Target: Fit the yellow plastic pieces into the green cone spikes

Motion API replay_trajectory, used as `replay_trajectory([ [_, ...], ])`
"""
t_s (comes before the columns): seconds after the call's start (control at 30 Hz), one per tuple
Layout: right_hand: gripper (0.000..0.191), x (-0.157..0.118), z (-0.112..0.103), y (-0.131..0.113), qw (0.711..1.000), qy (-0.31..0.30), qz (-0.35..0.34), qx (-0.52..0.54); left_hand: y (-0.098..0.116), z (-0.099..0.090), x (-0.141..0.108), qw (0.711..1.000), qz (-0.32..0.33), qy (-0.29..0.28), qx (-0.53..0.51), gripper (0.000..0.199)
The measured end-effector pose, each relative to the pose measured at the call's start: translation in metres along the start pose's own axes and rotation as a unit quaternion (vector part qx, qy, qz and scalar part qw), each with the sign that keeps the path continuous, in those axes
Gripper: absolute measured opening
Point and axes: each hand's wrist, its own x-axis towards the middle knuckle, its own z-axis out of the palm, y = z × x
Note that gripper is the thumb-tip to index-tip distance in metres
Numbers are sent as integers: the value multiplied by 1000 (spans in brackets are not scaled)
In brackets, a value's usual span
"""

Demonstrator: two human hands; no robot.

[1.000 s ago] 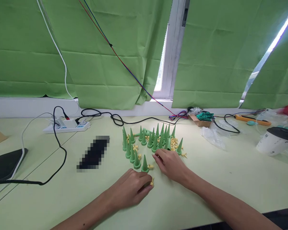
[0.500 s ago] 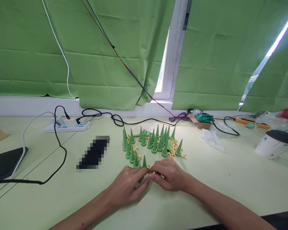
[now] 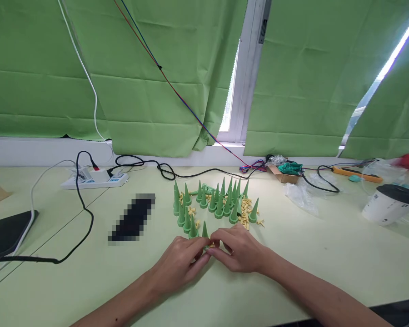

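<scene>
Several green cones (image 3: 219, 209) with round bases stand upright in a cluster on the table, with small tan pieces (image 3: 246, 211) scattered among them. A single green cone (image 3: 205, 230) stands at the front of the group. Around its base, the thumb and fingers of my left hand (image 3: 182, 259) are closed. My right hand (image 3: 237, 247) meets it from the right, fingers pinched at a small tan piece (image 3: 211, 245) beside the cone. The fingers partly hide both the cone's base and that piece.
Left of the cones lies a blurred dark object (image 3: 132, 220). A power strip (image 3: 95, 180) with black cables sits near the wall. To the right are a small cardboard box (image 3: 283, 175), clear plastic bags (image 3: 301, 197), an orange tool (image 3: 357, 174) and a tilted white cup (image 3: 381, 206).
My right hand's fingertips have shifted slightly left, closer to the front cone. Both hands stay together at its base, and the clustered cones keep their places.
</scene>
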Motion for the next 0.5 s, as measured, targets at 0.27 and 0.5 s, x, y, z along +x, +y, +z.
replay_trajectory([
  [0.27, 17, 0, -1, -1, 1000, -7, 3, -6, 0, 0, 0, 1000, 3, 12, -6, 11],
  [0.5, 10, -1, -1, -1, 999, -32, 10, 7, -3, 2, 0, 1000, 0, -3, 0, 16],
])
